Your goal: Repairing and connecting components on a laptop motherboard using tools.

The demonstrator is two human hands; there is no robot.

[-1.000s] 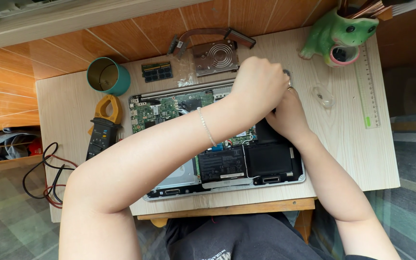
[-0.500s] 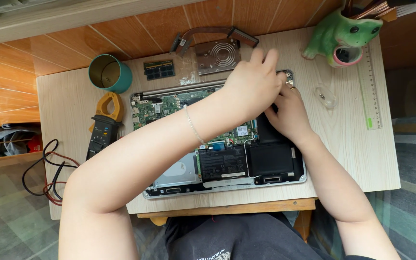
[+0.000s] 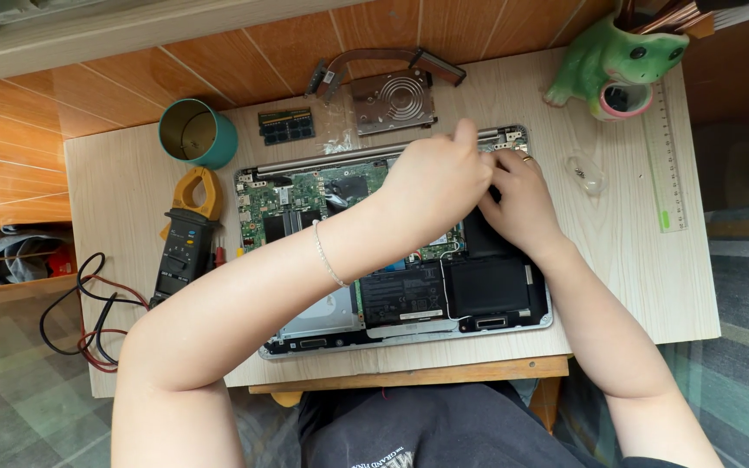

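An opened laptop point(image 3: 305, 204) lies bottom-up on the table, showing its green board, a black battery point(image 3: 487, 286) and a silver drive point(image 3: 322, 312). My left hand point(image 3: 439, 178) reaches across it to the far right corner by the hinge, fingers curled and thumb raised. My right hand point(image 3: 522, 195) meets it there, a ring on one finger, fingertips pressed toward the left hand. Whatever lies between the fingers is hidden.
Beyond the laptop lie a fan with a copper heat pipe point(image 3: 392, 100), a memory module point(image 3: 286, 126) and a teal cup point(image 3: 197, 134). A yellow-black clamp meter point(image 3: 188, 234) with leads sits left. A frog-shaped holder point(image 3: 621, 65), a ruler point(image 3: 665, 156) and a small clear bag point(image 3: 587, 173) sit right.
My left hand's fingers, stretched out half a second ago, have curled in. Both hands stay at the same far right corner of the laptop.
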